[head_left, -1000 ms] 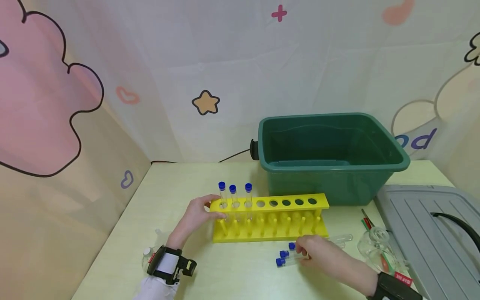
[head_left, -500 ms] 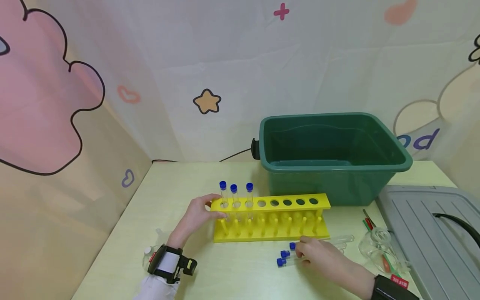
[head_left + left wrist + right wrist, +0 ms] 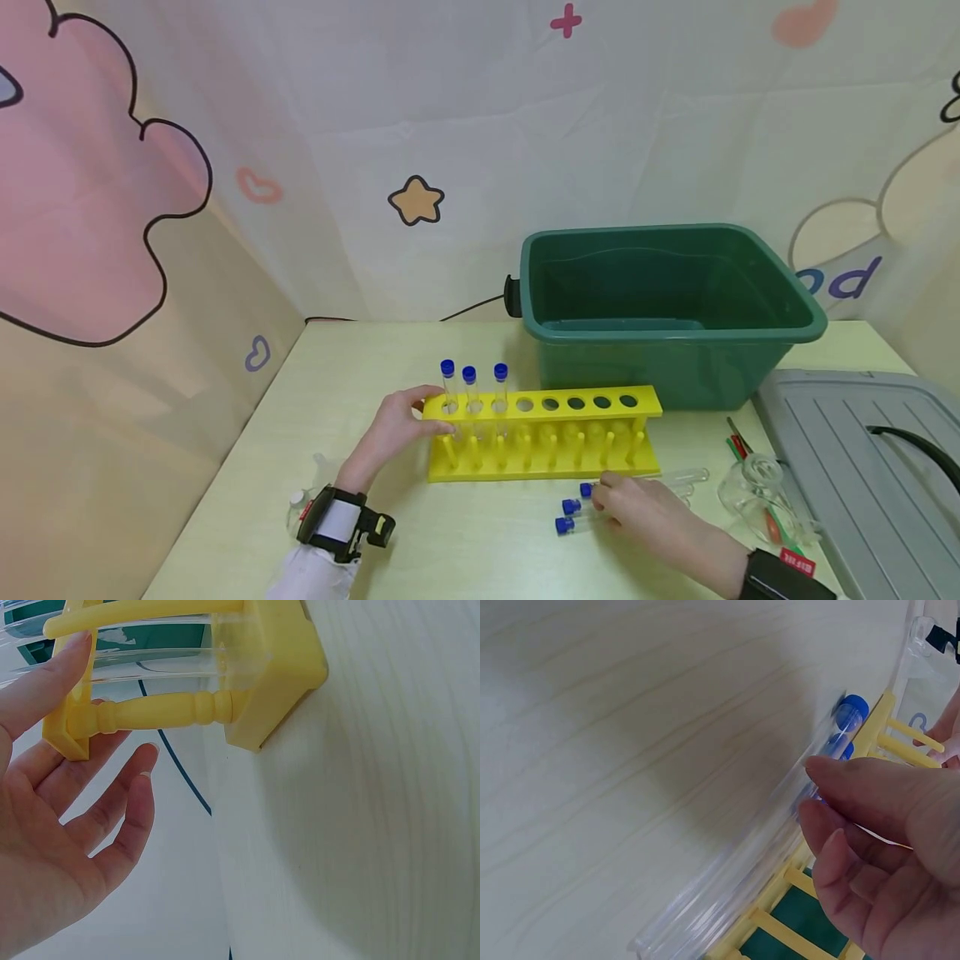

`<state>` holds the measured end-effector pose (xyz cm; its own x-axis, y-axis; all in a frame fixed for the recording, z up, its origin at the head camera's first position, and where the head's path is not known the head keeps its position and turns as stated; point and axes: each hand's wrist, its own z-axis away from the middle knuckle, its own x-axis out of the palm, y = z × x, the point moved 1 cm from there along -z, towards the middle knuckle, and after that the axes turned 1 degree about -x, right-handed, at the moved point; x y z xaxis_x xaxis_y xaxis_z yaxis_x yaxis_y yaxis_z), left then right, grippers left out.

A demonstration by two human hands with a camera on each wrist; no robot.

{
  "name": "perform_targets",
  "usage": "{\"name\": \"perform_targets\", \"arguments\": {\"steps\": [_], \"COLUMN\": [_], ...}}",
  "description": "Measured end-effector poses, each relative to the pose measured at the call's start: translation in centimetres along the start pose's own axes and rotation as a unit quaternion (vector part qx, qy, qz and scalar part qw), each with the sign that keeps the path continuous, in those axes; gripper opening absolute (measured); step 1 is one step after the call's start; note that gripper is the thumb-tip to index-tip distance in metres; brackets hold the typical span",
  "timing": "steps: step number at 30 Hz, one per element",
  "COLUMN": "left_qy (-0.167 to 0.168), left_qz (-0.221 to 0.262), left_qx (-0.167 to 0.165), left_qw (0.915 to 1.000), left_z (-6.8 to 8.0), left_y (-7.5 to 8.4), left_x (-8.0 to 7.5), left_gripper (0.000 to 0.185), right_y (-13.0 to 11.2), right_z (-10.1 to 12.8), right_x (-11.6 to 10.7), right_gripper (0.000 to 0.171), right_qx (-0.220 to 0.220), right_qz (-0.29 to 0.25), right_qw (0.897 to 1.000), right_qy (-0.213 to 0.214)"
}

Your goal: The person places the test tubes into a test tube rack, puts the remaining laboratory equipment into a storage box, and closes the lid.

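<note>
Yellow rack (image 3: pixel 542 433) steadied by the relaxed left hand (image 3: pixel 392 433); right hand (image 3: pixel 637 510) pinches a capped tube (image 3: pixel 765 847) beside the green tub (image 3: pixel 667 308).

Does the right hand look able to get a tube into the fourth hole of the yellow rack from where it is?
Probably yes: the right hand lies just before the yellow rack, and the fourth hole is open with nothing between.

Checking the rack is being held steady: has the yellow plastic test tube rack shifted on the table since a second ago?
No. The yellow plastic test tube rack sits equally close to the green plastic tub; the left hand holds its end.
</note>
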<state>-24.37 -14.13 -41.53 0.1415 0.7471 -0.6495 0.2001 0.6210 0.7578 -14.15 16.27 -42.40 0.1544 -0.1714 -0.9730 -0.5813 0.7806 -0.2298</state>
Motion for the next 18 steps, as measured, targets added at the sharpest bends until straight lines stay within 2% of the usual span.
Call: {"name": "perform_targets", "arguments": {"steps": [11,18], "left_qy": [0.0,0.001], "left_qz": [-0.007,-0.01], "left_qx": [0.005,0.005], "left_qw": [1.0,0.9999], "left_z": [-0.1,0.1], "left_y": [0.1,0.2], "left_x": [0.0,-0.1], "left_gripper": [0.058,0.058], "right_y": [-0.4,-1.3], "right_z": [0.1,0.0], "right_x": [0.7,-1.7], "right_gripper": [0.019,0.019], "right_qx": [-0.044,-0.045], "right_qz": [0.036,0.029], "right_qw": [0.998,0.998], "right_qy": [0.008,0.02]}}
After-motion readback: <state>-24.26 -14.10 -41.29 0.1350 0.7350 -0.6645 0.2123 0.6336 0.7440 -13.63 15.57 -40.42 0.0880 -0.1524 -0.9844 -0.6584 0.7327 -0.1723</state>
